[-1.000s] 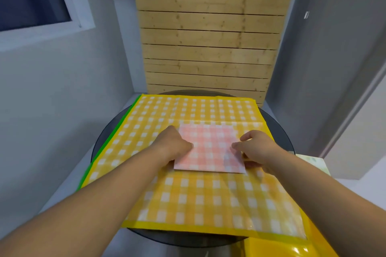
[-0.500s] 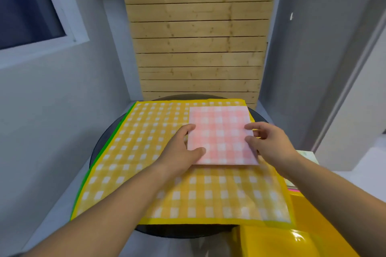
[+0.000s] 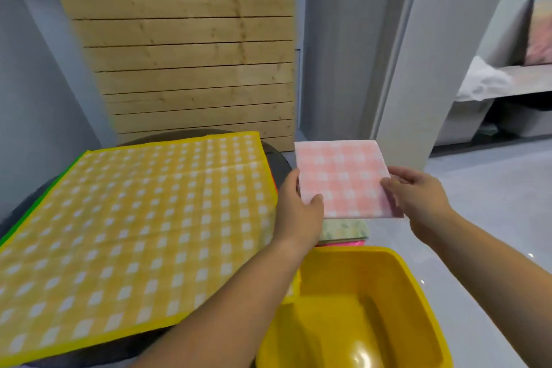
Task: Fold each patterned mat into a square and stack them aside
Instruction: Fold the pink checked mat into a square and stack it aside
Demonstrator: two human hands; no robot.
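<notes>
Both hands hold the folded pink mat (image 3: 340,178) right of the table (image 3: 279,163), above a stack of folded mats (image 3: 343,231); left hand (image 3: 298,212) grip clamps its left edge; right hand (image 3: 418,197) grip pinches its right edge; the yellow mat (image 3: 134,224) lies flat on the table.

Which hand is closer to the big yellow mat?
Left. The left hand holds the pink mat just beside the yellow mat; the right hand holds its other edge, farther off.

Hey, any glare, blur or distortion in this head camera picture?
Head view: glare spot inside the yellow tub; far room at right soft and smeared; wide-angle bending tilts the wooden panel; pink folded mat, pinched by left hand and right hand, fairly sharp.
</notes>
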